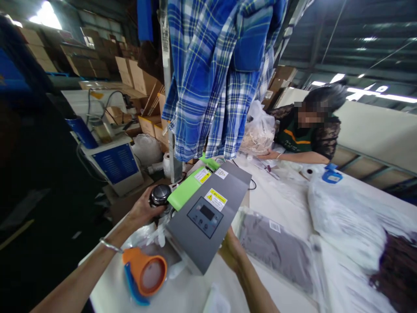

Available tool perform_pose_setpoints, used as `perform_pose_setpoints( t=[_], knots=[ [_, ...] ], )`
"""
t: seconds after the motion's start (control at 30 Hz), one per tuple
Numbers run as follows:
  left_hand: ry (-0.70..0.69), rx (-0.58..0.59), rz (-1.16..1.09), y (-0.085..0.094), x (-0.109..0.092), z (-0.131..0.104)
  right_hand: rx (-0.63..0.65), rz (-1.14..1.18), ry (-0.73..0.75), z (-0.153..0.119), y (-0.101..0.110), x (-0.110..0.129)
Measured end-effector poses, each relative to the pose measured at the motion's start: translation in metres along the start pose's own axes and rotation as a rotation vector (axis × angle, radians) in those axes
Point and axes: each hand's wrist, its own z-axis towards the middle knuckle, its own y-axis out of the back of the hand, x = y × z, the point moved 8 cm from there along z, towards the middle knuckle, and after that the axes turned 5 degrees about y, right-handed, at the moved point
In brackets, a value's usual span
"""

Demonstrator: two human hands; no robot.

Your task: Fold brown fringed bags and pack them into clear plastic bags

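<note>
A grey box-shaped machine (224,184) with a small display panel (206,216), warning labels and a bright green cover (189,187) sits at an angle on the white table in front of me. On its left side my left hand (145,208) is closed round a black round knob (160,194) with a shiny rim. My right hand (232,250) reaches against the machine's lower right side; its fingers are hidden behind the casing. Below my left hand lies an orange tape dispenser (143,269) with a blue part. Crumpled clear plastic (146,234) is beside the machine.
Blue plaid shirts (211,78) hang from a metal post above the machine. A bagged grey garment (276,245) and white plastic bags (345,217) lie to the right. Across the table a person (306,126) handles a clear bag (259,130). Cartons (140,82) and a blue-white machine (114,165) stand left.
</note>
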Motion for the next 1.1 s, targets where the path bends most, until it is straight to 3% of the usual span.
perform_pose_setpoints(
  t=[0.17, 0.47, 0.57, 0.67, 0.7, 0.73, 0.8, 0.87, 0.93, 1.0, 1.1],
  knots=[
    [0.006, -0.012, 0.021, -0.004, 0.000, 0.000, -0.007, 0.088, -0.019, -0.002, 0.004, 0.001],
    [-0.039, 0.025, 0.111, -0.004, -0.013, 0.001, -0.073, -0.005, 0.058, -0.008, 0.005, 0.012],
    [-0.058, 0.011, 0.157, 0.000, -0.015, 0.000, -0.300, -0.049, 0.203, -0.034, 0.029, 0.006],
    [-0.067, -0.035, 0.188, 0.006, -0.013, -0.003, -0.596, -0.301, 0.321, -0.090, 0.047, -0.018],
    [-0.064, -0.057, 0.195, 0.008, -0.011, -0.005, -0.554, -0.470, 0.330, -0.104, 0.036, -0.029],
    [-0.055, -0.085, 0.200, 0.012, -0.008, -0.007, -0.418, -0.613, 0.362, -0.111, 0.014, -0.041],
    [-0.030, -0.152, 0.208, 0.021, -0.003, -0.013, -0.094, -0.837, 0.518, -0.120, -0.047, -0.061],
    [-0.005, -0.228, 0.210, 0.036, 0.002, -0.022, 0.166, -1.074, 0.620, -0.113, -0.108, -0.079],
    [0.019, -0.303, 0.193, 0.054, 0.005, -0.034, 0.295, -1.263, 0.640, -0.090, -0.152, -0.092],
    [0.043, -0.365, 0.156, 0.073, 0.006, -0.047, 0.356, -1.376, 0.605, -0.063, -0.176, -0.098],
    [0.084, -0.409, 0.142, 0.100, 0.005, -0.065, 0.395, -1.445, 0.545, -0.045, -0.182, -0.100]
  ],
)
